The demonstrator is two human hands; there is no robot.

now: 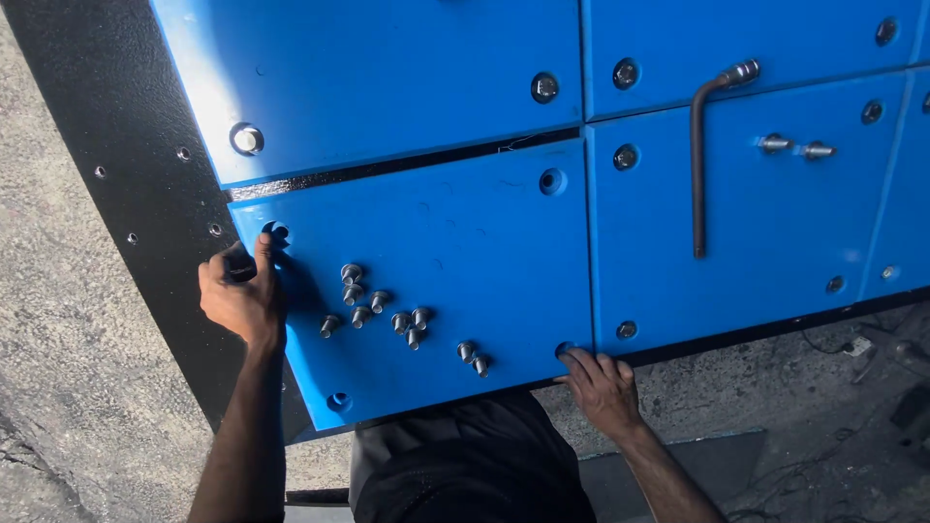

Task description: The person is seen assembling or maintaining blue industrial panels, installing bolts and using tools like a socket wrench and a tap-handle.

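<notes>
Your left hand (242, 295) grips the left edge of a blue panel (465, 242), fingers curled around the rim where it meets the black steel plate (116, 116) underneath, thumb reaching up toward an empty bolt hole (276, 230) at the panel's upper left corner. Your right hand (603, 385) presses flat on the panel's lower right corner, fingers spread and closed on nothing, fingertips just beside another corner hole (565, 348). A scatter of loose silver bolts (387, 315) lies across the middle of this panel — a cluster near your left hand, a looser pair toward the bottom right, none of them touching either hand. The panel sits between neighbours of the same blue: one above (387, 77), with a bolt already seated near its left corner (246, 138), and one to the right (775, 213). On that right-hand panel a bent socket wrench (699, 155) lies with its head at the top and handle pointing down, well apart from both hands, and two more bolts (796, 147) rest just beside it. Rough concrete floor (58, 368) shows to the left and below — your dark trousers (465, 465) fill the bottom centre.
</notes>
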